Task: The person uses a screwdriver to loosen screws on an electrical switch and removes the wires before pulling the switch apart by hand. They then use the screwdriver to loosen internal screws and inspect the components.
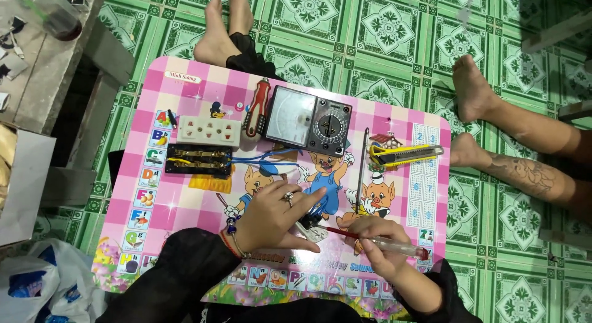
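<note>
Right hand (375,244) is gripping a clear-handled screwdriver (382,243) — its tip is pointing left at the small plug (308,227), which the left hand (277,217) is pressing down, fingers flat.

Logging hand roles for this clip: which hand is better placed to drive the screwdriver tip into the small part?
Right, probably. The right hand grips the clear-handled red-shafted screwdriver, its tip at the small black-and-white electrical part, which the left hand steadies.

The left hand (279,215) covers most of the small plug-like part (310,227), so can't really tell what it is. The screwdriver (377,241) tip disappears behind it too.
</note>
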